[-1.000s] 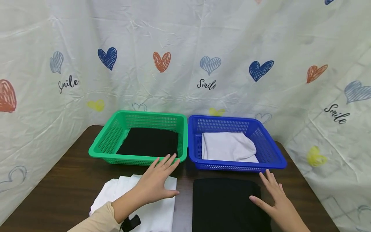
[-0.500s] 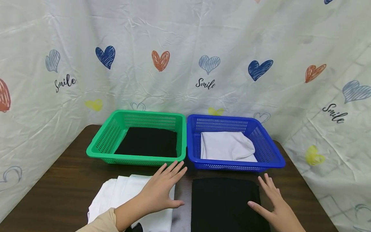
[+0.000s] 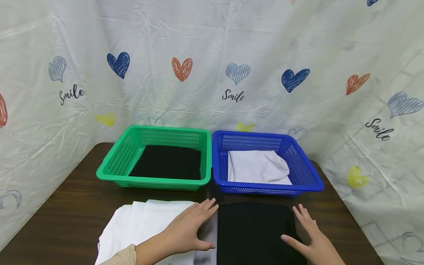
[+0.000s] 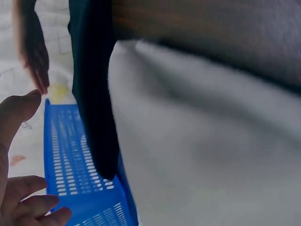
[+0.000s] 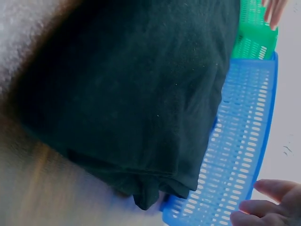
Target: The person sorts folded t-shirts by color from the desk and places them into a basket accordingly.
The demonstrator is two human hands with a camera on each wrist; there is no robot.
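Note:
A pile of folded white cloth [image 3: 145, 221] lies on the near left of the table, partly behind my left hand [image 3: 187, 230]. That hand hovers with spread fingers between this pile and a folded black cloth [image 3: 255, 232]. My right hand [image 3: 313, 239] is at the black cloth's right edge, fingers extended and thumb apart; I cannot tell whether it touches. Neither hand holds anything. The black cloth [image 5: 136, 94] fills much of the right wrist view, showing thick folded layers. White cloth [image 4: 188, 141] takes up the left wrist view.
Behind the piles stand a green basket [image 3: 152, 181] with folded black cloth [image 3: 167, 162] in it and a blue basket [image 3: 265, 188] holding folded white cloth [image 3: 255, 165]. Their sides nearly meet. A grey strip [image 3: 205, 239] shows between the piles on the dark wooden table [image 3: 63, 221]. A heart-printed curtain hangs behind.
My left hand has come down and rightward from the green basket's front rim to the black cloth's left side. My right hand has lowered slightly. The cloths and baskets stay in place.

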